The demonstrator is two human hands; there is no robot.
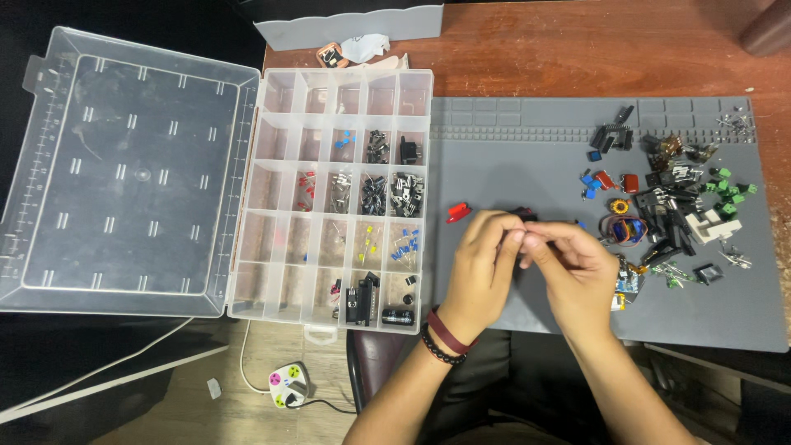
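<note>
Where the two hands meet over the grey work mat [511,165], a small dark component [524,216] is pinched between their fingertips, just above the mat's near-left part; only its black top edge shows, so its kind cannot be told. The left hand [482,264] curls its fingers around the piece from one side, and the right hand [577,268] closes thumb and forefinger on it from the other, so both are grasping it rather than lying loose. Handling so small a part well seems to call for a light fingertip pinch held low over the mat, so that a slip drops it onto the mat and not off the table [577,49]. A red part [458,213] lies on the mat just left of the hands. To the right a heap of mixed parts [667,206] spreads out, well clear of the fingers. On the left the clear compartment box [338,198] stands open, its lid [124,173] folded flat, several cells holding sorted pieces.
</note>
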